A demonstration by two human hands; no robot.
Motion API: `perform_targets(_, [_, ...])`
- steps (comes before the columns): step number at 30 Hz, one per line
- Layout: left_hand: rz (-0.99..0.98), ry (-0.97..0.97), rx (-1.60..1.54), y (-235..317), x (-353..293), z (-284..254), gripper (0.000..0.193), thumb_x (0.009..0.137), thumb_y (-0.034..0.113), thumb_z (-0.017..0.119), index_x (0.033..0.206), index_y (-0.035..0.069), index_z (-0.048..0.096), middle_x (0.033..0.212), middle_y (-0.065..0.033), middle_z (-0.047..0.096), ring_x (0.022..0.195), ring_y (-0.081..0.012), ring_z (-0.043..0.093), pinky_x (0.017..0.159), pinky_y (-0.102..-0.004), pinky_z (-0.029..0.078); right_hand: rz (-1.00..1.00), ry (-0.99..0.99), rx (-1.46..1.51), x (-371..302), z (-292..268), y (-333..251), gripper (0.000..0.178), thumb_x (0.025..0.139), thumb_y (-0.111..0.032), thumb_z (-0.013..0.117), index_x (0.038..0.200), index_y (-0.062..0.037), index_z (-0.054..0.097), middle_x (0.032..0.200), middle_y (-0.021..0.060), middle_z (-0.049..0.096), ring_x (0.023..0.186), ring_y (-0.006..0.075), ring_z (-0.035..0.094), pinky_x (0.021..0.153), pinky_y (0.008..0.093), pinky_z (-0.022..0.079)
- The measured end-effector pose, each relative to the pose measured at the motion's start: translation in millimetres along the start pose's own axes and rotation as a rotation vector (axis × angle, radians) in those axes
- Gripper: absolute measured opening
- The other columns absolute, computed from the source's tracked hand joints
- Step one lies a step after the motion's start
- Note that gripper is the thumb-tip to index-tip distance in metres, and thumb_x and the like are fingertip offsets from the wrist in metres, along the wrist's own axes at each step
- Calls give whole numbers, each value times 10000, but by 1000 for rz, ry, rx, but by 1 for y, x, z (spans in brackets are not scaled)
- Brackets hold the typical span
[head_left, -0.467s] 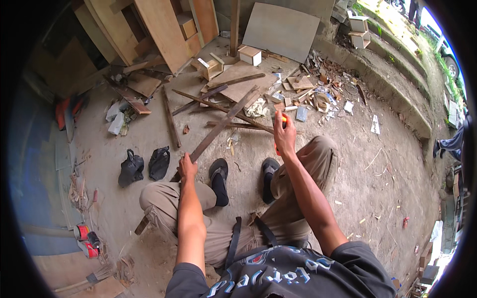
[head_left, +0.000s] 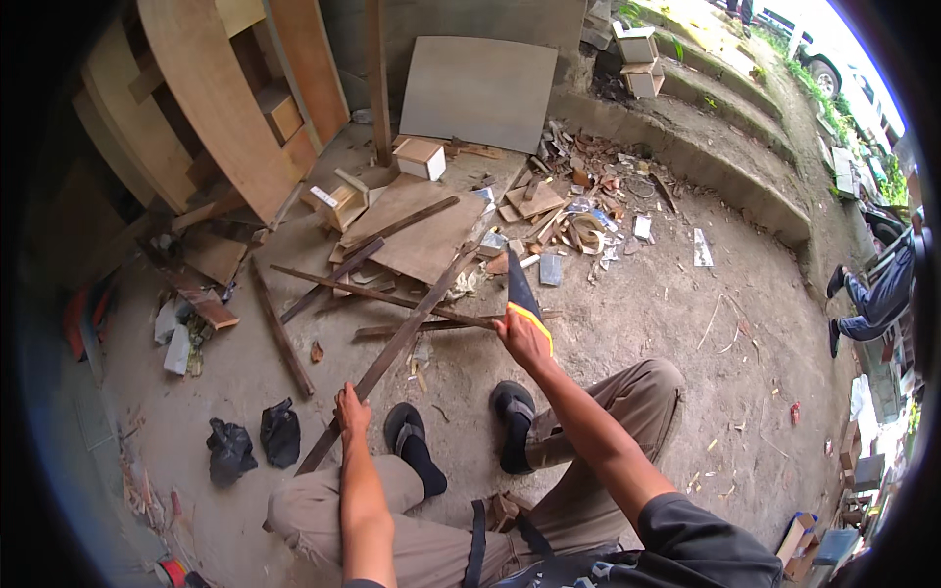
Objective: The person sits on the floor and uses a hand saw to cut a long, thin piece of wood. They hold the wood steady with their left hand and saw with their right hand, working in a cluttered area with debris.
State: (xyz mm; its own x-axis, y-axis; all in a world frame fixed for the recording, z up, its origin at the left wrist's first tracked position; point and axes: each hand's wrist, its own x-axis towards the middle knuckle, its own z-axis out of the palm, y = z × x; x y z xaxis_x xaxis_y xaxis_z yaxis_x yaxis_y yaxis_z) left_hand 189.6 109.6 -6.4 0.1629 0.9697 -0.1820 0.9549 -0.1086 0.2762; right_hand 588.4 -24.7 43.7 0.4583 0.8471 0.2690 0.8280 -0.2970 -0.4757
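My left hand [head_left: 353, 410] is closed on a long dark wooden strip [head_left: 400, 341], which slants from beside my left knee up to the far right. In my right hand [head_left: 525, 338] is a handsaw [head_left: 522, 286] with a dark blade and a yellow-orange edge by the grip. Its blade points away from me, to the right of the strip and apart from it. My fingers cover most of the saw's handle. Under the strip's far part lie other thin wooden strips [head_left: 372, 294], crossing one another on the ground.
Behind the strips lie a flat wooden board [head_left: 417, 235] and small wooden boxes [head_left: 420, 157]. Wood scraps [head_left: 578, 220] are heaped before concrete steps [head_left: 706, 181]. Two black bags [head_left: 280, 434] rest left of my feet. Tall wooden panels [head_left: 211, 108] lean at the back left. Another person's legs [head_left: 872, 299] show at right.
My right hand has moved nearer to me and to the left, and the saw's blade now shows. The view has shifted. My left hand still holds the strip.
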Motion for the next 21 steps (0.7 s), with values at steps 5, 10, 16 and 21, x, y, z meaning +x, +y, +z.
perform_targets(5, [106, 3, 12, 2, 81, 27, 509, 827, 134, 771, 1259, 74, 508, 1253, -161, 566, 1249, -364, 501, 968, -567, 450, -176, -161, -208, 13, 59, 47, 558, 891, -387, 631, 1220, 49, 518, 883, 245, 681, 739, 371, 693, 668, 470, 550])
perform_targets(10, [213, 20, -122, 17, 144, 54, 549, 786, 164, 796, 1255, 68, 527, 1256, -158, 558, 1215, -376, 520, 974, -530, 447, -48, -161, -141, 51, 92, 62, 525, 857, -351, 667, 1187, 38, 541, 895, 235, 657, 799, 384, 681, 729, 466, 545])
perform_targets(16, [478, 168, -306, 134, 175, 51, 689, 761, 280, 819, 1325, 41, 502, 1313, -184, 507, 1233, -407, 473, 1043, -524, 352, 176, 39, -4, 102, 108, 36, 311, 838, -178, 730, 1058, 9, 613, 958, 224, 605, 907, 407, 603, 801, 473, 493])
perform_targets(21, [374, 249, 31, 177, 217, 76, 700, 824, 494, 728, 1322, 56, 505, 1357, -154, 509, 1318, -314, 440, 1101, -539, 265, 20, 282, 207, 232, 118, 20, 321, 837, -34, 690, 1130, 14, 564, 971, 194, 578, 903, 350, 606, 785, 424, 490])
